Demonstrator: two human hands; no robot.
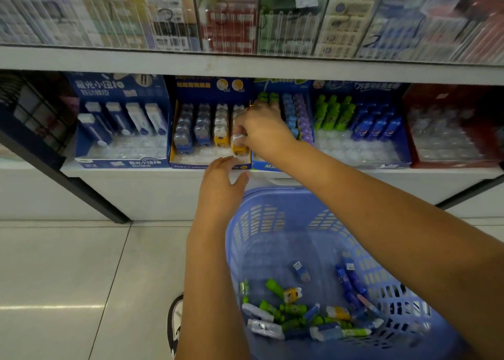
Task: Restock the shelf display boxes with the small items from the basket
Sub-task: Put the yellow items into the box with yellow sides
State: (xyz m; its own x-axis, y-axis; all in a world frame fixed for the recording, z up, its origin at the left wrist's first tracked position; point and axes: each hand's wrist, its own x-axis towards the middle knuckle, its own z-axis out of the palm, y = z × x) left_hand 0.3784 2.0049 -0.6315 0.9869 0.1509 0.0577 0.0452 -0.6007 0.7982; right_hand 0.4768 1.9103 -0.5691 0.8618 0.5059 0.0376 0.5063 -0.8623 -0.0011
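Observation:
My right hand (260, 126) pinches a small yellow item in clear packaging (238, 147) at the right column of the yellow-edged blue display box (210, 166). Blue and yellow items fill that box's other columns. My left hand (222, 181) lies with relaxed fingers at the box's front lip, holding nothing. Below, the blue plastic basket (272, 218) holds several small green, blue, white and yellow items (297, 313) on its bottom.
Neighbouring display boxes line the shelf: a blue one with white sticks (122, 125) at left, green and purple items (297, 114), green and blue bottles (357, 119), a red box (450, 125) at right. An upper shelf edge (245, 65) overhangs. My shoe (174, 327) stands on the tiled floor.

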